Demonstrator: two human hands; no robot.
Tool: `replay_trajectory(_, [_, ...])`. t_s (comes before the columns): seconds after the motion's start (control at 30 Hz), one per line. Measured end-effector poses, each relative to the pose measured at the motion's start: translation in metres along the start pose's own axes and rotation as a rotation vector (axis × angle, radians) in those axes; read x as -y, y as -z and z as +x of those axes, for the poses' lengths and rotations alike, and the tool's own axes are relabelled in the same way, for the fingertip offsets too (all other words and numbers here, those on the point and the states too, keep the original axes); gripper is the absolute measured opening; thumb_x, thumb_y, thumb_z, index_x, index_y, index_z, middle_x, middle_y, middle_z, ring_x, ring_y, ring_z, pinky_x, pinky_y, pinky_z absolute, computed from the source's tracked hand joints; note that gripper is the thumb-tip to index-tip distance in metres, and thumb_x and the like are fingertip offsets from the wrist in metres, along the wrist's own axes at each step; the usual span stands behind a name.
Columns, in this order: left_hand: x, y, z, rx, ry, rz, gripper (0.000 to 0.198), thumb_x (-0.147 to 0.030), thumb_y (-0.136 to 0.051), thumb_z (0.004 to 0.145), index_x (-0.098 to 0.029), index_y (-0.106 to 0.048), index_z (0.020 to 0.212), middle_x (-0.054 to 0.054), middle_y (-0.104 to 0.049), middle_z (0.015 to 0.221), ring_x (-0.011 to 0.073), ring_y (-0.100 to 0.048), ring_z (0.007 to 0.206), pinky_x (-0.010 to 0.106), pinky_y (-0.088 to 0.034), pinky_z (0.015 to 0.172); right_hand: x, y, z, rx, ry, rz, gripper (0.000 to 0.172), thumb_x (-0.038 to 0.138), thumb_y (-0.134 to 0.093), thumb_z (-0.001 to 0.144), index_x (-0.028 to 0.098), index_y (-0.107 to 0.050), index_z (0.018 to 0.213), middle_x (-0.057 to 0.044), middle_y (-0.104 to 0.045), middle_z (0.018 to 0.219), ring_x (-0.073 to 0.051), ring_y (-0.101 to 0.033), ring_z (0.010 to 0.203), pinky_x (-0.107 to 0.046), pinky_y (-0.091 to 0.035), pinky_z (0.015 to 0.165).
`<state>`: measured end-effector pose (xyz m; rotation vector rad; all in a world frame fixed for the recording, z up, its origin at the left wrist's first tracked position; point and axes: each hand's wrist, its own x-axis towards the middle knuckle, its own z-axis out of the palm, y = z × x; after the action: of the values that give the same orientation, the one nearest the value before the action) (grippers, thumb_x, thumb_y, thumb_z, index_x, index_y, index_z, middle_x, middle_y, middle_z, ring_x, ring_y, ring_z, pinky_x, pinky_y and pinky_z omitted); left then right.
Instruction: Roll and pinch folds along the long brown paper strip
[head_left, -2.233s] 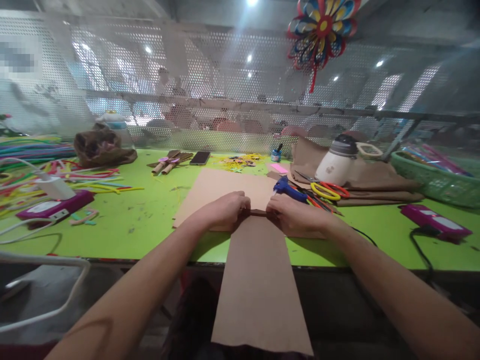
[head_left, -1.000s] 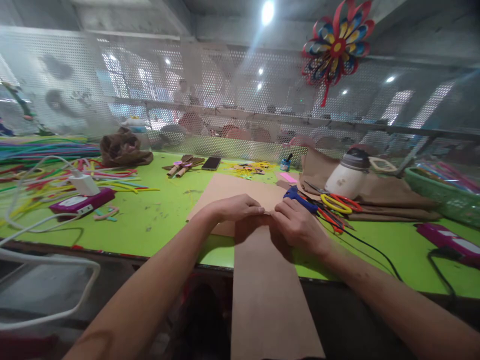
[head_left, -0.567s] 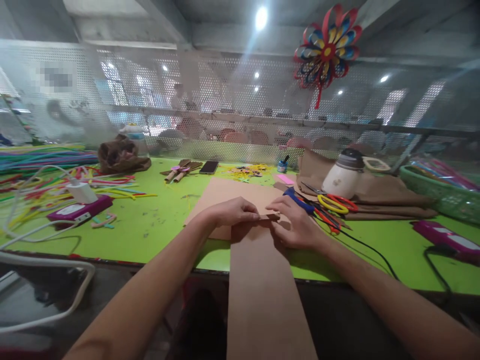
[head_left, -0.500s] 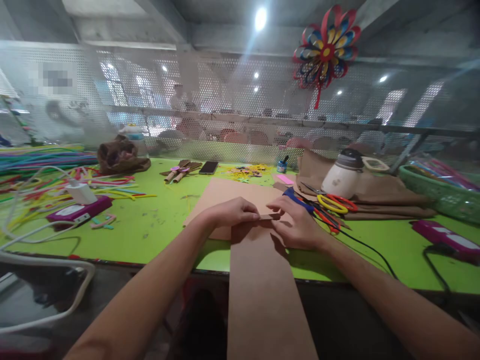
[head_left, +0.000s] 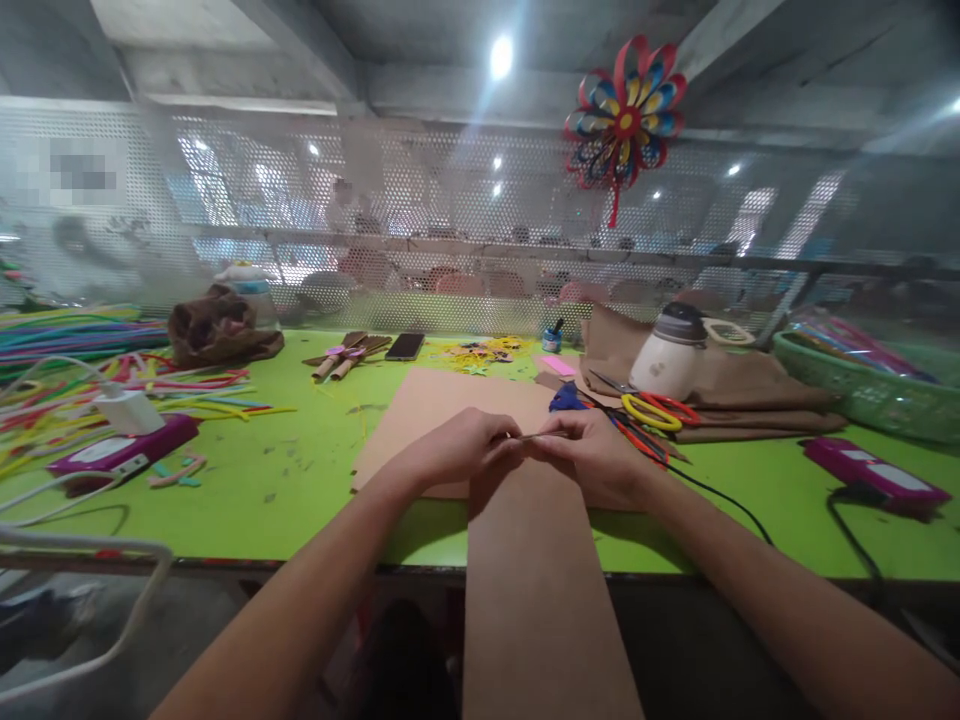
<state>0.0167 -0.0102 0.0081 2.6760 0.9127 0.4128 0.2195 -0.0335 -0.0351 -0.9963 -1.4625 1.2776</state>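
A long strip of brown paper (head_left: pixel 536 580) runs from my fingers down over the table's front edge. My left hand (head_left: pixel 472 445) pinches the left side of its far end, which is folded into a narrow edge. On the right side of the same fold, my right hand (head_left: pixel 600 445) holds it between thumb and fingers. Under and behind my hands lies a wider brown sheet (head_left: pixel 427 410) flat on the table. Just beyond my right hand is a dark blue tool (head_left: pixel 566 397), with yellow- and red-handled scissors (head_left: pixel 651 412) beside it.
On the green table (head_left: pixel 300 480) stand a white bottle (head_left: pixel 664 365) and folded brown paper (head_left: pixel 757 390) at right. A green basket (head_left: pixel 862 385) and purple power strip (head_left: pixel 874 470) are farther right. At left are another power strip (head_left: pixel 120 455), cables and coloured pipe cleaners (head_left: pixel 202 400). A phone (head_left: pixel 405 347) lies behind.
My right fingers have closed onto the folded end, which now looks flatter and thinner. The camera view has shifted slightly. Both hands stay at the strip's far end.
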Motion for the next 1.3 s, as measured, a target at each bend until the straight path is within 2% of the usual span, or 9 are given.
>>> replay_trajectory(0.17, [-0.006,-0.004,0.000,-0.068,-0.004,0.176,0.030,-0.034,-0.040,0.091,-0.016,-0.064,0.090,0.005,-0.065,0.072,0.0141,-0.052,0.059,0.022,-0.030,0.055,0.016,-0.002,-0.004,-0.061,0.017,0.014,0.031,0.041,-0.077,0.057,0.015,-0.064,0.070,-0.003,-0.065,0.068,-0.016,-0.059,0.066,-0.029,-0.046,0.062])
replay_trajectory(0.33, [-0.010,-0.003,-0.001,-0.075,0.007,0.142,0.031,-0.035,-0.038,0.092,-0.016,-0.062,0.090,0.005,-0.064,0.071,0.0139,-0.053,0.061,0.022,-0.030,0.054,0.017,0.005,-0.002,-0.038,0.058,-0.018,0.031,0.041,-0.076,0.059,0.015,-0.067,0.072,-0.004,-0.067,0.070,-0.016,-0.061,0.068,-0.030,-0.047,0.066])
replay_trajectory(0.47, [-0.007,0.000,-0.003,-0.025,0.024,0.026,0.031,-0.037,-0.040,0.091,-0.017,-0.063,0.092,0.004,-0.065,0.075,0.0125,-0.052,0.062,0.021,-0.031,0.054,0.013,0.010,0.002,-0.070,0.080,-0.105,0.034,0.047,-0.072,0.062,0.014,-0.067,0.070,-0.004,-0.065,0.068,-0.016,-0.059,0.065,-0.029,-0.046,0.061])
replay_trajectory(0.67, [-0.003,0.005,-0.007,0.060,0.021,-0.083,0.025,-0.035,-0.045,0.088,-0.017,-0.061,0.093,0.003,-0.066,0.078,0.0120,-0.053,0.062,0.021,-0.033,0.056,0.009,0.017,0.005,-0.126,0.099,-0.283,0.037,0.049,-0.067,0.066,0.013,-0.068,0.071,-0.002,-0.060,0.061,-0.012,-0.049,0.055,-0.025,-0.036,0.050])
replay_trajectory(0.87, [0.003,0.003,-0.007,0.166,0.080,-0.225,0.028,-0.036,-0.041,0.090,-0.015,-0.057,0.082,0.001,-0.063,0.062,0.0108,-0.056,0.054,0.021,-0.037,0.054,0.009,0.022,0.009,-0.124,0.084,-0.327,0.036,0.048,-0.067,0.068,0.012,-0.067,0.068,-0.001,-0.057,0.059,-0.011,-0.044,0.053,-0.025,-0.032,0.050])
replay_trajectory(0.93, [0.004,0.001,-0.007,0.191,0.083,-0.271,0.029,-0.037,-0.039,0.090,-0.016,-0.055,0.080,0.000,-0.062,0.058,0.0103,-0.056,0.052,0.020,-0.037,0.054,0.008,0.022,0.009,-0.118,0.070,-0.303,0.036,0.048,-0.068,0.067,0.012,-0.067,0.068,-0.001,-0.056,0.058,-0.010,-0.044,0.053,-0.024,-0.031,0.050])
replay_trajectory(1.13, [0.006,0.002,-0.006,0.158,0.054,-0.245,0.026,-0.036,-0.043,0.087,-0.015,-0.056,0.078,-0.003,-0.056,0.050,0.0090,-0.050,0.044,0.020,-0.036,0.052,0.001,0.022,0.011,-0.050,-0.017,-0.082,0.037,0.047,-0.072,0.063,0.011,-0.065,0.068,-0.002,-0.057,0.061,-0.011,-0.046,0.052,-0.023,-0.033,0.048])
replay_trajectory(1.3, [0.012,0.005,-0.003,0.078,0.080,-0.166,0.031,-0.038,-0.046,0.084,-0.014,-0.062,0.075,0.001,-0.061,0.063,0.0105,-0.051,0.057,0.020,-0.035,0.055,0.002,0.018,0.010,-0.039,-0.084,0.051,0.037,0.045,-0.075,0.060,0.011,-0.064,0.069,-0.004,-0.061,0.063,-0.013,-0.052,0.053,-0.026,-0.039,0.051])
